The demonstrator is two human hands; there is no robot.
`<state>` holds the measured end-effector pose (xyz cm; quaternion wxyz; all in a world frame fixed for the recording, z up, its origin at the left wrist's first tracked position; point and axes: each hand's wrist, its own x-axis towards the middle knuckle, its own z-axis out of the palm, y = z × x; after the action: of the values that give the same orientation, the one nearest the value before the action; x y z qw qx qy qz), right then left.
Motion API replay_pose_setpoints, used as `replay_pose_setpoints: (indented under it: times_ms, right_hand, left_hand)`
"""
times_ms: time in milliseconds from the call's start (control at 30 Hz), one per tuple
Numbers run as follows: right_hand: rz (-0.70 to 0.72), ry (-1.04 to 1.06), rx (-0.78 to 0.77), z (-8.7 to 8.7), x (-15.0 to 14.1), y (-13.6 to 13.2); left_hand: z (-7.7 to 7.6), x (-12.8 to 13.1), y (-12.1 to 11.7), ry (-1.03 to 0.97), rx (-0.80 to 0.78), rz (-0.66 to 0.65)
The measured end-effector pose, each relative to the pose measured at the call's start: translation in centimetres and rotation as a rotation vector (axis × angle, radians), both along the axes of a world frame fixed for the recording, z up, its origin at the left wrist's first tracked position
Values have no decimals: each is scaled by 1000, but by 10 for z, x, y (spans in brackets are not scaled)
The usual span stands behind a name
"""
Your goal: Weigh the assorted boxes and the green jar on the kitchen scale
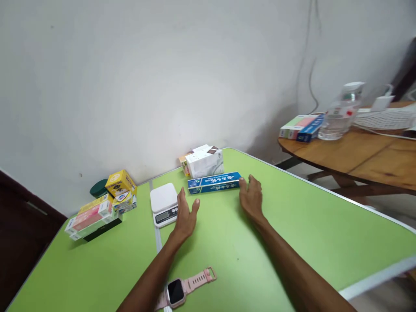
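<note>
My left hand lies on the green table with fingers stretched out, beside a small white kitchen scale and just short of the left end of a long blue box. My right hand rests open at the box's right end, fingertips touching or nearly touching it. Neither hand holds anything. A pink smartwatch lies under my left forearm near the front edge.
Behind the blue box stands a white box against the wall. A pile of small boxes, one yellow, sits at the left. A wooden table at right carries flat boxes, a plastic bottle and a white fan.
</note>
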<state>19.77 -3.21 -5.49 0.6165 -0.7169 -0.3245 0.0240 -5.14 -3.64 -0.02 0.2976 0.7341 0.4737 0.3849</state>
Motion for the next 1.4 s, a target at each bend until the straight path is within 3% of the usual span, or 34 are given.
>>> replay_pose_setpoints:
  times_ms: [100, 167, 267, 367, 500, 600, 700, 900, 1000, 1133, 1400]
  right_hand:
    - [20, 15, -18, 0, -6, 1]
    - [35, 27, -30, 2, -10, 1]
    - [23, 45, -14, 6, -15, 3]
    - [-27, 87, 22, 12, -13, 0]
    - [-63, 103, 109, 27, -13, -18]
    - [-40, 84, 203, 43, -32, -33]
    - [89, 85, 261, 55, -67, -38]
    - [351, 103, 300, 63, -138, -18]
    - [444, 103, 284, 60, -161, -4]
    - [518, 94, 221, 50, -180, 15]
    - [546, 112, 142, 24, -180, 22]
  left_hand:
    - [-5, 44, 23, 25, -189, 118]
    - [-4, 57, 39, 19, -228, 185]
    - [-1, 62, 50, 29, -210, 186]
    - [2, 63, 39, 22, -172, 178]
    - [14, 57, 5, -14, -70, 136]
    - [31, 35, -18, -28, 25, 125]
    - [47, -1, -31, -50, 102, 207]
    - [62, -76, -22, -79, 145, 391]
    - [53, -106, -7, -90, 129, 443]
    - [28, -133, 10, -110, 61, 492]
    - [1, -154, 19, -144, 14, 487]
